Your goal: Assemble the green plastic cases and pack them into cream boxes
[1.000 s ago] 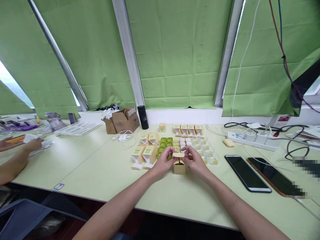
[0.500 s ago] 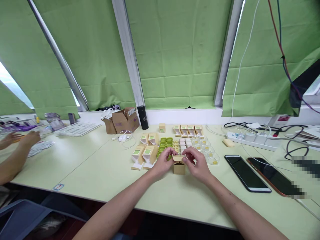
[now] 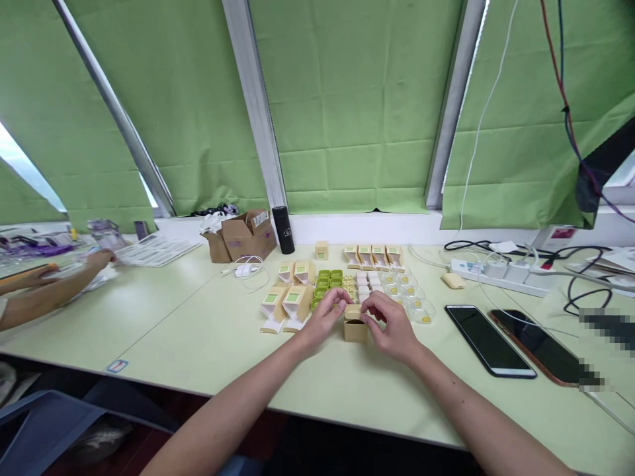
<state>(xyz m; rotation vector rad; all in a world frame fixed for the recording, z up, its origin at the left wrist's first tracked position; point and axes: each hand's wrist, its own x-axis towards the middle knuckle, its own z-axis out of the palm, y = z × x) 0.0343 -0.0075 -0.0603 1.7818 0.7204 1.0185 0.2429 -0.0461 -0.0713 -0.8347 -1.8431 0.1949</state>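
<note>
On the table in front of me stands a small brown cardboard box (image 3: 356,332), its lid flap folded nearly down with a dark gap under the edge. My right hand (image 3: 389,322) has thumb and fingers closed on the lid's right side. At the upper left corner, my left hand (image 3: 325,317) is closed, fingertips against the box. Behind my hands lie green little cups (image 3: 323,283), small yellow pieces (image 3: 348,284), white blocks (image 3: 374,280) and clear round cups (image 3: 421,309) with yellow centres. Open-fronted cardboard boxes (image 3: 297,299) with green labels stand to the left.
More labelled boxes (image 3: 380,256) line the back, beside a single box (image 3: 321,250). Two phones (image 3: 489,340) and a power strip (image 3: 506,277) with cables lie right. A black bottle (image 3: 282,230) and a carton (image 3: 248,237) stand at the back left. A co-worker's hands (image 3: 96,261) are far left.
The box's lid flap has come down, narrowing the opening. My hands stay at the box. The co-worker's hand at far left has reached farther toward the right.
</note>
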